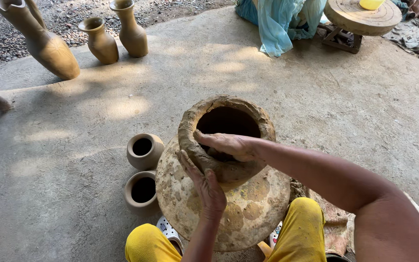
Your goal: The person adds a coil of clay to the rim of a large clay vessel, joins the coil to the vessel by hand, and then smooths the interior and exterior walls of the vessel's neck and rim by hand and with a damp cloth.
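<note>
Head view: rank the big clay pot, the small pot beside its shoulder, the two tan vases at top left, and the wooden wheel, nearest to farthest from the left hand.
From the left hand:
1. Big clay pot, touched by the hand.
2. Small pot, just to its left.
3. Two tan vases, far top left.
4. Wooden wheel, top right corner.

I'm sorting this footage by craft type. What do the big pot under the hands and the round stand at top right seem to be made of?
Big pot: apparently clay, matte and mottled, its rough neck darker, probably still damp. Round stand: looks like bare wood, showing ring-like grain.
</note>
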